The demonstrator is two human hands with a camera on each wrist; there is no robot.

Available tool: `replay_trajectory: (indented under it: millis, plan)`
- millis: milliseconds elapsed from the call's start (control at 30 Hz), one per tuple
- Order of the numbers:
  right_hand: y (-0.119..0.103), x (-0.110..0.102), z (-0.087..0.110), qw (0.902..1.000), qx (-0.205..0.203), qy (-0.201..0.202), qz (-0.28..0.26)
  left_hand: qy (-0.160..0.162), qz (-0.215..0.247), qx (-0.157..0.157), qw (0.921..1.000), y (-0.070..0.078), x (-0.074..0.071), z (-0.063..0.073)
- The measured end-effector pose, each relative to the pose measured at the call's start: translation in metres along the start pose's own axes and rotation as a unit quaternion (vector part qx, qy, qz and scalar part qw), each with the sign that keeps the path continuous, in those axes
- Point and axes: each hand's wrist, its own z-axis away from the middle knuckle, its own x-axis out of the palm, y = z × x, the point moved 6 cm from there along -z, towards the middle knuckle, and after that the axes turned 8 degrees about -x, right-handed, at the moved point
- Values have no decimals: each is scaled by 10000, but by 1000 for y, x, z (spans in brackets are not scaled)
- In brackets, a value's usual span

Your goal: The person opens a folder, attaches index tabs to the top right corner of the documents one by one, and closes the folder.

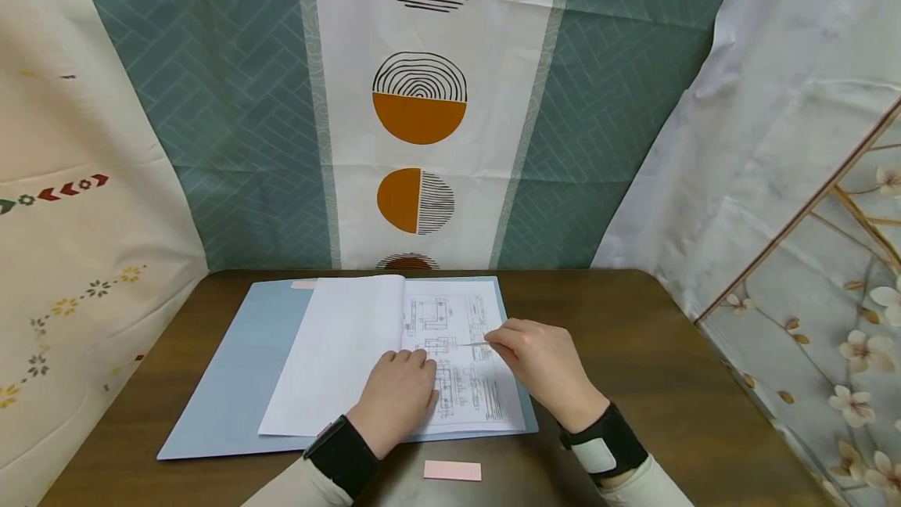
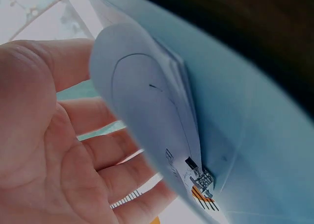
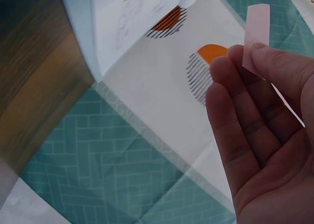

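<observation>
Seemingly tagging a page: right hand (image 1: 540, 357) pinches a pink strip (image 3: 258, 25).
Left hand (image 1: 399, 393) lies unclamped on sheets (image 1: 338, 362) near the desk's (image 1: 633, 366) back edge; next needs aligning, strip-to-paper contact unclear.

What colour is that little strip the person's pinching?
Pale pink; the strip shows best in the right wrist view.

Lighting: head view bright, wrist views dim.
Folder (image 2: 255, 150) bears soft shadow (left wrist view); table (image 3: 39, 87) appears blurred in right wrist view.

Papers (image 1: 338, 350) lie on a folder (image 1: 242, 370) — strip (image 1: 453, 471) before it — on the table (image 1: 633, 350) (curtain (image 1: 246, 116) behind).
</observation>
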Motion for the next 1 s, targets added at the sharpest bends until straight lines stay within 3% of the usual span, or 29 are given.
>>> replay_trajectory:
  millis: [233, 633, 1000]
  plan:
    - [29, 11, -5, 9998, -10, -135, 126, -52, -91, -3, 9999, -2, 1, -1]
    - [99, 50, -22, 9991, 21, -333, 254, -105, -45, 32, 9999, -3, -3, -2]
    - [127, 81, -43, 9964, 264, -402, 702, -164, 68, -22, 9998, -2, 3, 0]
